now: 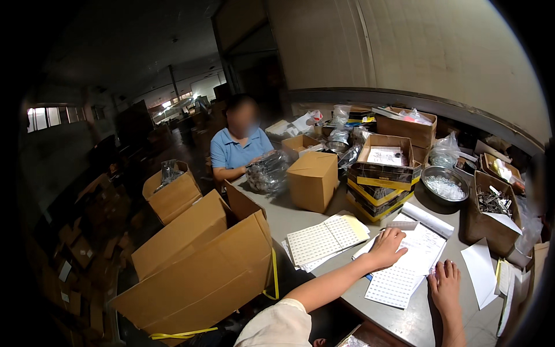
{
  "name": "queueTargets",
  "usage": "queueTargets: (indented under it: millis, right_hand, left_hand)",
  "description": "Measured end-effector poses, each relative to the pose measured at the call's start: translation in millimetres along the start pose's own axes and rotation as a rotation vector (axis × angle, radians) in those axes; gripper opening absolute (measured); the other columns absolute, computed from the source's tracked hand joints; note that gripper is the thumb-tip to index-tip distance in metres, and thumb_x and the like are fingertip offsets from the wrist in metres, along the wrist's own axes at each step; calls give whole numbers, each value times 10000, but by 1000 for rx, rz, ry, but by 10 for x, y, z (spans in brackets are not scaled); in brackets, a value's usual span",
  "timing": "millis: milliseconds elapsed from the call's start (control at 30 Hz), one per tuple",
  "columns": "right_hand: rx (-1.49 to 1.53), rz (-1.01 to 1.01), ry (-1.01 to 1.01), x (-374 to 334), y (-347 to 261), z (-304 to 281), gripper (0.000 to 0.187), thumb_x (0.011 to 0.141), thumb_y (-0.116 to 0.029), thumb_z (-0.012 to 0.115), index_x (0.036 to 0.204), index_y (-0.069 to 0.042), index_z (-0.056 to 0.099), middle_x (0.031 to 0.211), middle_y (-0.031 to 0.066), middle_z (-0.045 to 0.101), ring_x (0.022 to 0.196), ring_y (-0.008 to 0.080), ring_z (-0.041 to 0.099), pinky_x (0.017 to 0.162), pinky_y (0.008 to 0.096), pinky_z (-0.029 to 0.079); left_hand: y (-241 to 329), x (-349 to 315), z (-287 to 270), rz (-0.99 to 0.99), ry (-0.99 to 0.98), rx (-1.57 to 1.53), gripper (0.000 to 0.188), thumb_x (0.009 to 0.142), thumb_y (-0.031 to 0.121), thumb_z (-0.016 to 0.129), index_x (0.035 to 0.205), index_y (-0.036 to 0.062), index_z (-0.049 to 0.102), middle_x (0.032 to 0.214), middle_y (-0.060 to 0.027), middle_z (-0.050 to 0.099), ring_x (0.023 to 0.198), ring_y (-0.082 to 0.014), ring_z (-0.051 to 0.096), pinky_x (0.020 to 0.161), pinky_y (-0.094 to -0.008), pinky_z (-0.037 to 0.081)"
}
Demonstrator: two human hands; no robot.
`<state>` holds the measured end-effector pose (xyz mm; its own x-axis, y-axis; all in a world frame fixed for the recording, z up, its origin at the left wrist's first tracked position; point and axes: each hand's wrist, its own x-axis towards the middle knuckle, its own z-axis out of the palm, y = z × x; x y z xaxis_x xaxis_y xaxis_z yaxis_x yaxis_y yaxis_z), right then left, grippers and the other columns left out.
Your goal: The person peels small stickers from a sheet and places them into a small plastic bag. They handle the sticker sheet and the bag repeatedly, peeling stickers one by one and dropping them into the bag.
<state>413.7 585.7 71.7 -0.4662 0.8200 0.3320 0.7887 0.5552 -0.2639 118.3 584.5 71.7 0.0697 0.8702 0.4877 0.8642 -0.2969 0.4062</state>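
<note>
The left hand (388,246) lies on the pad (435,224), fingers loosely bent and released; no grip shows. The right hand (445,280) rests with its fingertips on the desk (419,320) at the pad's right edge, also released as far as can be seen; whether something small sits under its thumb, I cannot tell.

The pad lies between the hands, its upper leaves folded back and a marked page bared, so the paperwork looks under way rather than finished. How much of the page is filled is too small to tell. A printed sheet (393,289) sticks out below the pad, its rows seemingly whole.

Left of the pad, more sheets (315,242) lie in an untouched pile, apparently left to handle. Loose paper (478,272) lies to the right.

Beyond are stacked boxes (378,203), a bowl (433,195) of clear bits and a box (483,226) of metal parts, all apart from the hands. Across the desk, a co-worker (238,144) is at a bag (269,172).
</note>
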Motion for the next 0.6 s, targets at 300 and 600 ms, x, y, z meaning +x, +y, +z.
queueTargets:
  millis: [300,600]
  right_hand:
    - [6,-38,85,-17,96,126,523,986,-314,654,1401,-8,564,1524,304,473,1453,489,375,1218,598,252]
    - [4,-14,19,-5,46,43,544,989,-334,646,1419,-15,551,1528,297,472,1456,478,379,1226,596,243]
  left_hand:
    - [-14,11,14,13,-20,12,478,970,302,696,1335,12,589,1361,-196,542,1315,-378,484,1115,-479,399]
    - [-7,10,-7,24,-28,24,481,976,305,692,1340,10,585,1359,-195,539,1319,-379,480,1120,-478,393]
